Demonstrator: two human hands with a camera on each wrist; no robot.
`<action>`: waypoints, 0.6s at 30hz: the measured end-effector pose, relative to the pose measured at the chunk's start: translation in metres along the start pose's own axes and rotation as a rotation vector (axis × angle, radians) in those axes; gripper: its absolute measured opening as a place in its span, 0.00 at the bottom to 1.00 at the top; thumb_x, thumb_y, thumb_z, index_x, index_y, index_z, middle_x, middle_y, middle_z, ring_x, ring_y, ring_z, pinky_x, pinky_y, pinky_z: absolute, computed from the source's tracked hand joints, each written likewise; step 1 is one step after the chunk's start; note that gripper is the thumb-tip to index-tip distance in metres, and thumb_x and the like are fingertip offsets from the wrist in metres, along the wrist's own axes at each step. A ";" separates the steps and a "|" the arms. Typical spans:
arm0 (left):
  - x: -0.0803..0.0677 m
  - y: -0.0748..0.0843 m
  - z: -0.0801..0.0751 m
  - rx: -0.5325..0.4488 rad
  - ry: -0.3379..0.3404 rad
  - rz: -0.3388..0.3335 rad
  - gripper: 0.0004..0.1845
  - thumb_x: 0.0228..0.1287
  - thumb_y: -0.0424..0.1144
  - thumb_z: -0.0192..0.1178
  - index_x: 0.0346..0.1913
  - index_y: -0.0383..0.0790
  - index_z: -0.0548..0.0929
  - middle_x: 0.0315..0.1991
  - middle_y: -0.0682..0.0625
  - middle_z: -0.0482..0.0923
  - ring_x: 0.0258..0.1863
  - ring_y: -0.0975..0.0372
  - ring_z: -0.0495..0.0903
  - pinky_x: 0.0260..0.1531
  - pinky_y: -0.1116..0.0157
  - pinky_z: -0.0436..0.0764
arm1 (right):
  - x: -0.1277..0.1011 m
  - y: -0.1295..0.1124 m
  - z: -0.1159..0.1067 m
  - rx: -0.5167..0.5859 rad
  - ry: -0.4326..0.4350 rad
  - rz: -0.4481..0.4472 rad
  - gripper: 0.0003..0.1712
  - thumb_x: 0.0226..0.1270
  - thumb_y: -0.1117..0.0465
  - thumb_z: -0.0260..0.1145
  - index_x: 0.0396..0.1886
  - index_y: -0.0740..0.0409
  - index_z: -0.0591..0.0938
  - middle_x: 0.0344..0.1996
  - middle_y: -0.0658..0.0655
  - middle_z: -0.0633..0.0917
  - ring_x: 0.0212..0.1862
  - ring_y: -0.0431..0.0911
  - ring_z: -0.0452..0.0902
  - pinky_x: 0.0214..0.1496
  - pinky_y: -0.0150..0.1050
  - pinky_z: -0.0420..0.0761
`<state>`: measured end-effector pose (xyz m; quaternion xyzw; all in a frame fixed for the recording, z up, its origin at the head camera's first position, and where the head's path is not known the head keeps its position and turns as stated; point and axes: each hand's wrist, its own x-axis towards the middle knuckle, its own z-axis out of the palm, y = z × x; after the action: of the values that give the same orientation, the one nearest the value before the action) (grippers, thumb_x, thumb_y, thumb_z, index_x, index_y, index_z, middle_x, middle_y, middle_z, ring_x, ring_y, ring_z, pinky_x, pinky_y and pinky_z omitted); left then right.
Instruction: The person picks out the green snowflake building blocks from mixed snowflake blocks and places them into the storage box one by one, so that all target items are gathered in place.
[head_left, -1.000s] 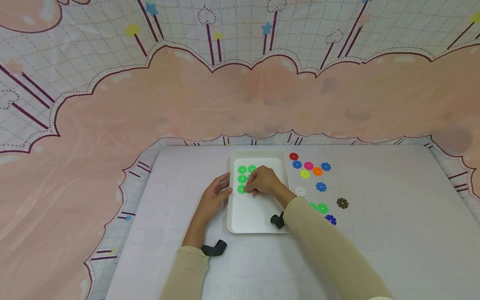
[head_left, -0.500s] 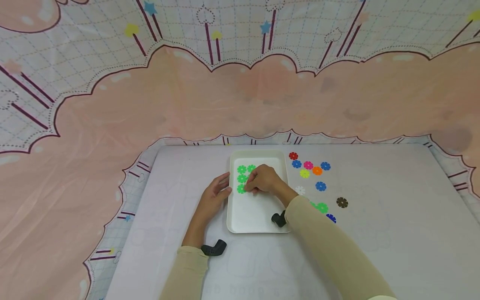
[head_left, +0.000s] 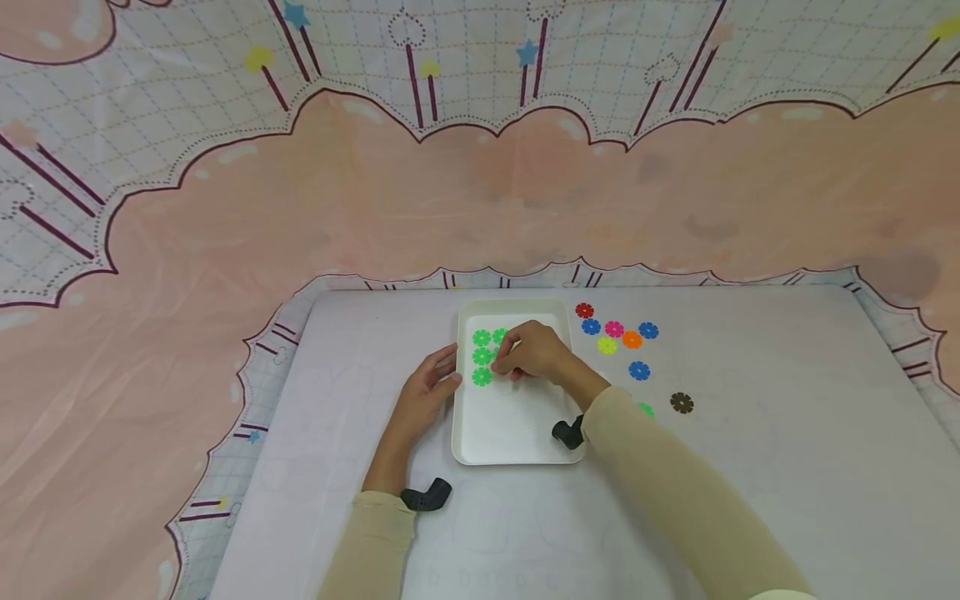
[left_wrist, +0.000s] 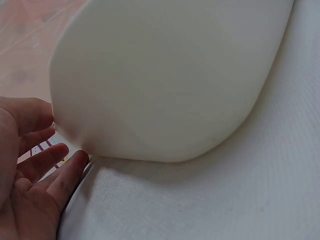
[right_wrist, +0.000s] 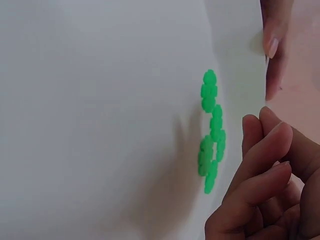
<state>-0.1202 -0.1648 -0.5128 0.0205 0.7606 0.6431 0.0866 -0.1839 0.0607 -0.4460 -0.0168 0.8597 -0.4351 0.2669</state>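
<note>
Left hand (head_left: 424, 390): fingers straight, tips touching tray's left rim, holding nothing.
Right hand (head_left: 534, 352): fingers loosely curled, grasping nothing, over tray's far half.
Green discs (head_left: 482, 357): flat in tray, just left of right fingertips.
Tray (head_left: 510, 429): white, between both hands.
Loose discs (head_left: 619, 336): mixed colours, on table beyond right forearm.

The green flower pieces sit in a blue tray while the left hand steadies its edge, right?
Not quite: the tray is white, not blue, as the head view shows. The green flower pieces do lie in it, and the left hand does rest against its edge.
</note>
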 end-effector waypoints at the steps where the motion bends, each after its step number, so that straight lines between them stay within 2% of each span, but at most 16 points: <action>1: 0.000 0.000 0.000 0.002 0.000 -0.002 0.28 0.73 0.39 0.62 0.74 0.53 0.71 0.73 0.45 0.71 0.72 0.51 0.72 0.68 0.48 0.75 | -0.001 0.000 -0.001 0.001 -0.004 0.000 0.09 0.59 0.56 0.79 0.31 0.54 0.87 0.20 0.53 0.84 0.24 0.46 0.80 0.24 0.31 0.74; 13: 0.000 0.001 0.001 -0.001 0.009 -0.026 0.28 0.74 0.39 0.61 0.74 0.55 0.70 0.73 0.46 0.71 0.72 0.52 0.73 0.69 0.50 0.75 | -0.015 -0.001 -0.020 -0.055 -0.051 -0.055 0.07 0.60 0.56 0.78 0.31 0.52 0.87 0.23 0.54 0.84 0.29 0.53 0.82 0.23 0.31 0.69; 18: 0.000 0.000 0.001 -0.005 0.009 -0.020 0.28 0.73 0.39 0.61 0.74 0.53 0.70 0.73 0.45 0.71 0.72 0.51 0.73 0.69 0.49 0.75 | -0.021 0.005 -0.027 -0.076 -0.064 -0.058 0.07 0.61 0.55 0.77 0.33 0.51 0.88 0.27 0.57 0.86 0.30 0.55 0.82 0.26 0.31 0.72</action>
<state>-0.1197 -0.1642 -0.5129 0.0098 0.7594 0.6443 0.0894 -0.1772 0.0891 -0.4274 -0.0657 0.8657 -0.4090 0.2809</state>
